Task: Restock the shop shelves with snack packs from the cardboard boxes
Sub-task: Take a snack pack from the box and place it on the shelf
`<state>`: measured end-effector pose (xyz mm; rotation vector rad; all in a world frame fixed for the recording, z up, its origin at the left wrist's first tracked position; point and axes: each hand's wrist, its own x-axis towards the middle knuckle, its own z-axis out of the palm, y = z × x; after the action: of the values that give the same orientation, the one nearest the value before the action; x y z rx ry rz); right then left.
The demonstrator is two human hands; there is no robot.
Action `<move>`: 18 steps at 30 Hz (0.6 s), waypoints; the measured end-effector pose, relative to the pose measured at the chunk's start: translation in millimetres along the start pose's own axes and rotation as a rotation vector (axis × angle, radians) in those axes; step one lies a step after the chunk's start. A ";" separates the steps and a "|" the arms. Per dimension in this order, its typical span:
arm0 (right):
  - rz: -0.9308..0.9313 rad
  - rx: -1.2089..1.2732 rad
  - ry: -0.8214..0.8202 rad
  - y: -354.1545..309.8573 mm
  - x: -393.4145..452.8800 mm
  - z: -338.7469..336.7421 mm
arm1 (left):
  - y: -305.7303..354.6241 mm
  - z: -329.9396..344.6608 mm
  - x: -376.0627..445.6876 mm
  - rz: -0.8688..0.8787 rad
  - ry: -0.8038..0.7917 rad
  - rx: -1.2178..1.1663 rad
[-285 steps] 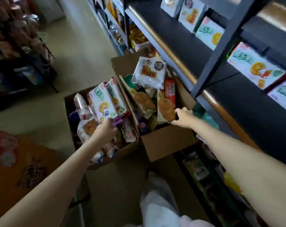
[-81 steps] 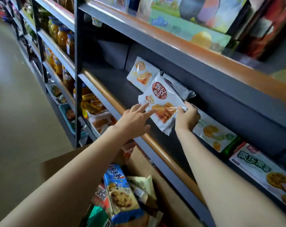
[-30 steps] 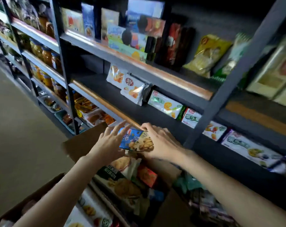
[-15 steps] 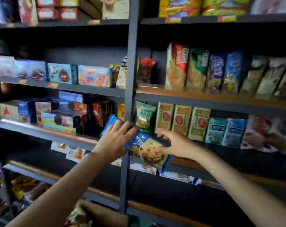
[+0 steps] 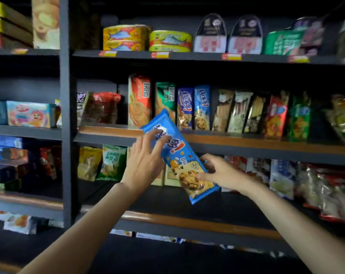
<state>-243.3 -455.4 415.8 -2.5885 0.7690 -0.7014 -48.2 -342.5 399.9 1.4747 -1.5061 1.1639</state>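
The right hand (image 5: 220,173) holds the low end of a blue cookie pack (image 5: 179,155) — the left hand (image 5: 146,163) touches it with straight, spread fingers — near the shelf (image 5: 246,142).

No legible text on packs (image 5: 193,109)

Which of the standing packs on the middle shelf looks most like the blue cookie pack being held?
The blue chocolate-chip cookie pack, fourth from the left: same blue wrapper as the held pack.
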 end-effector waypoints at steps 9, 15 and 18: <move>0.016 0.360 0.103 32.8 11.5 -118.2 | 89.1 45.0 99.0 -0.760 -0.212 -0.936; 0.126 0.545 0.020 37.2 56.5 -145.8 | 86.5 61.6 159.6 -0.776 -0.291 -0.953; 0.161 0.475 0.053 38.2 85.5 -149.8 | 72.5 73.8 182.3 -0.770 -0.349 -0.856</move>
<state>-278.4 -563.2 551.3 -2.0659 0.7146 -0.7941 -129.1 -478.8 537.1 1.4234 -1.1969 -0.2019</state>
